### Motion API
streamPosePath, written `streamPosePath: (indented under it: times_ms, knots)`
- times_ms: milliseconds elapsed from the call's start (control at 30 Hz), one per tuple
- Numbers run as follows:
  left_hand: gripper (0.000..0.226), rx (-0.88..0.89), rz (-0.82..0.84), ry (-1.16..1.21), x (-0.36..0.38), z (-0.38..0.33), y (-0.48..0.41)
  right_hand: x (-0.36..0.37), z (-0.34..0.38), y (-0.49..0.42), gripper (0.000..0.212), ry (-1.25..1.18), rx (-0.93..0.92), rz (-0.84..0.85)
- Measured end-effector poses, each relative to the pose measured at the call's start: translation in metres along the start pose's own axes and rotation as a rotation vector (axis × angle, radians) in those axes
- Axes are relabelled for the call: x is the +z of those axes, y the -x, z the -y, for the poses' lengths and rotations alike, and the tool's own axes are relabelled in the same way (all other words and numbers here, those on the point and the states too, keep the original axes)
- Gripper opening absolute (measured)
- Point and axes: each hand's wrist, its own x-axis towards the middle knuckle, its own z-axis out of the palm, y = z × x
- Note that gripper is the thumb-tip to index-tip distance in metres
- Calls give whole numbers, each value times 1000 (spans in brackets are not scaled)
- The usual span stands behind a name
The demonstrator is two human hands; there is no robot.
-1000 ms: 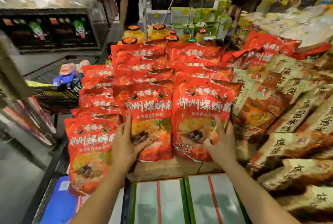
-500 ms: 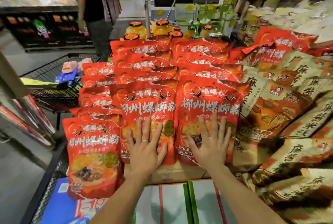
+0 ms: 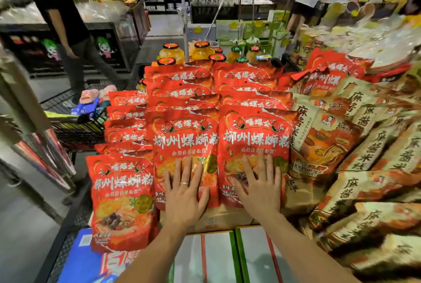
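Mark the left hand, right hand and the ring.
left hand [image 3: 184, 199], head view, back of the hand.
right hand [image 3: 259, 191], head view, back of the hand.
ring [image 3: 184, 183], head view, band on a left finger.

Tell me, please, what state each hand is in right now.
Left hand: open, fingers straight, flat on the middle red packet.
Right hand: open, fingers spread, flat on the right-hand red packet.

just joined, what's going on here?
A person seems to be straightening a shop display of red noodle packets. The left hand lies flat on the middle front packet, the right hand flat on the front packet beside it. Fingers are straight; nothing is gripped. Brown packets lie stacked to the right.
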Motion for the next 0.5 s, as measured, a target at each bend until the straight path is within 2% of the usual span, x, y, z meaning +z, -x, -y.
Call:
streamPosePath:
  times_ms: [133, 233, 333, 433, 500]
  knots:
    - [65, -32, 77, 69, -25, 3, 11, -28, 14, 11, 66, 0, 33, 63]
    - [67, -36, 72, 79, -53, 10, 2, -63, 31, 11, 69, -33, 81, 45]
    - [67, 7, 49, 50, -89, 19, -16, -105, 51, 11, 71, -73, 90, -58]
    - [72, 49, 13, 51, -127, 28, -22, -143, 68, 18, 73, -38, 102, 10]
    - [78, 59, 8, 44, -152, 33, -21, -163, 80, 27, 75, -35, 100, -5]
